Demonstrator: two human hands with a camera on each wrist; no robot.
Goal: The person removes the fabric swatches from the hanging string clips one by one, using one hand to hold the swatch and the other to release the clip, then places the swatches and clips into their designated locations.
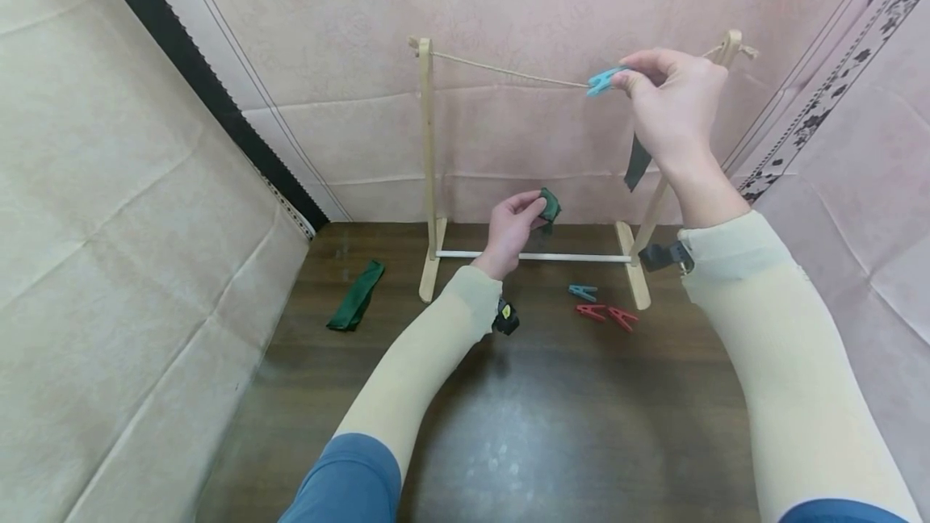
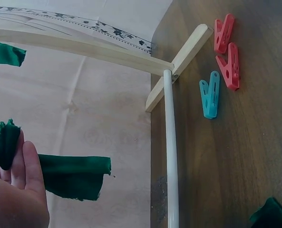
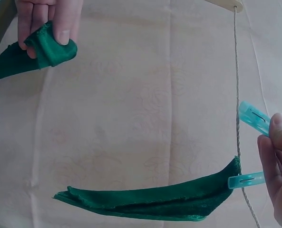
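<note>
My right hand [image 1: 676, 99] is up at the cord [image 1: 508, 71] and pinches a light blue clothespin [image 1: 605, 81] between thumb and index finger. The jaw end of that pin meets the cord in the right wrist view. Just beside it, a second light blue clothespin [image 3: 246, 180] clips a green cloth strip [image 3: 150, 202] to the cord, and the strip hangs down. Lower and to the left, my left hand [image 1: 511, 231] pinches another green cloth strip [image 1: 550, 206] near its top. The rest of this strip hangs behind the fingers, as the left wrist view shows.
The cord runs between two wooden posts [image 1: 427, 144] of a small drying rack, joined low by a white rod [image 1: 574, 257]. A blue clothespin [image 1: 583, 292] and two red clothespins [image 1: 622, 317] lie by its right foot. A folded green cloth [image 1: 356, 297] lies left of the rack.
</note>
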